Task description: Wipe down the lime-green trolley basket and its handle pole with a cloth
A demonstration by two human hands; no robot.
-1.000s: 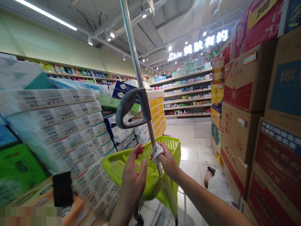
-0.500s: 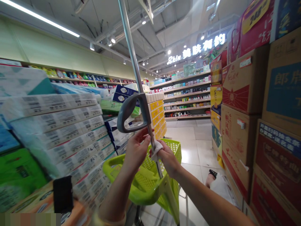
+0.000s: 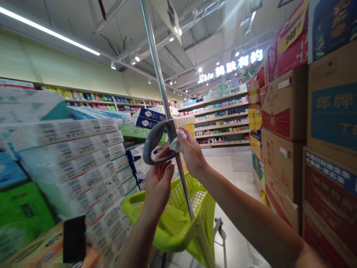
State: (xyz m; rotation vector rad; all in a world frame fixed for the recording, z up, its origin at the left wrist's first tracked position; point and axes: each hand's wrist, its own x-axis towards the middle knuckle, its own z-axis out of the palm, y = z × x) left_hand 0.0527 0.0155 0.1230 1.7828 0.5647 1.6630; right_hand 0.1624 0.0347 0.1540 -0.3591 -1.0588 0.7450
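Observation:
A lime green shopping basket cart (image 3: 178, 227) stands in front of me in a shop aisle. From it a long silver pole (image 3: 157, 74) rises past a grey loop handle (image 3: 153, 139). My left hand (image 3: 157, 182) is just under the handle, with its fingers curled up against the lower bar. My right hand (image 3: 192, 152) presses a small white cloth (image 3: 175, 143) against the pole where the handle joins it.
Stacked packs of tissue paper (image 3: 72, 156) fill the left side. Piled cardboard boxes (image 3: 306, 141) line the right. Shelves of goods (image 3: 220, 119) stand at the far end of the tiled floor (image 3: 237, 167). A black object (image 3: 74, 238) sits at lower left.
My right hand has slid the white cloth up the pole from near the basket rim to the handle joint. My left hand has risen to the handle's lower bar.

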